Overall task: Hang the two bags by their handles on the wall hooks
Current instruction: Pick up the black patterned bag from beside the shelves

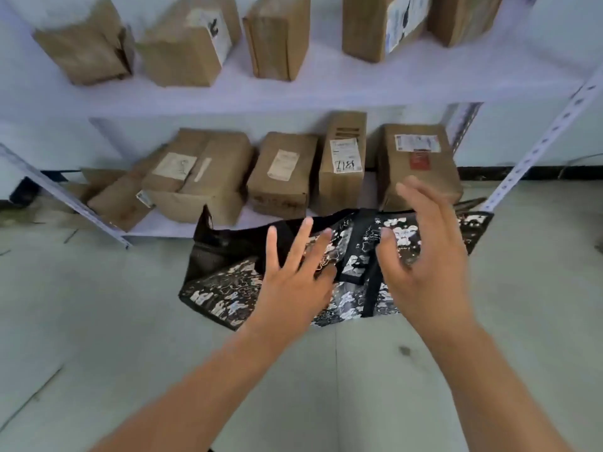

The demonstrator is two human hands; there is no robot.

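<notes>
- Black-and-white patterned fabric bag (pixel 228 291) is seen lying crumpled on the pale tiled floor (pixel 98 321), its far edge just beside the bottom shelf of a white metal rack (pixel 326 93).
- Nearest the camera, two bare forearms are stretched forward over the floor towards the bag.
- The left hand (pixel 293 288) is held over the bag's middle with its fingers (pixel 272 246) spread wide apart; whether they touch the fabric cannot be told.
- The right hand (pixel 434 256) is held over the bag's right part, its fingers (pixel 414 197) spread and curled, nothing gripped between them.
- A black strap handle (pixel 359 249) of the bag is seen lying between the two hands.
- Beyond the bag, brown cardboard parcels with paper labels (pixel 342 164) are stood in a row on the bottom shelf.
- Farther up, more brown cardboard boxes (pixel 189 44) are lined along the upper shelf, blurred.
</notes>
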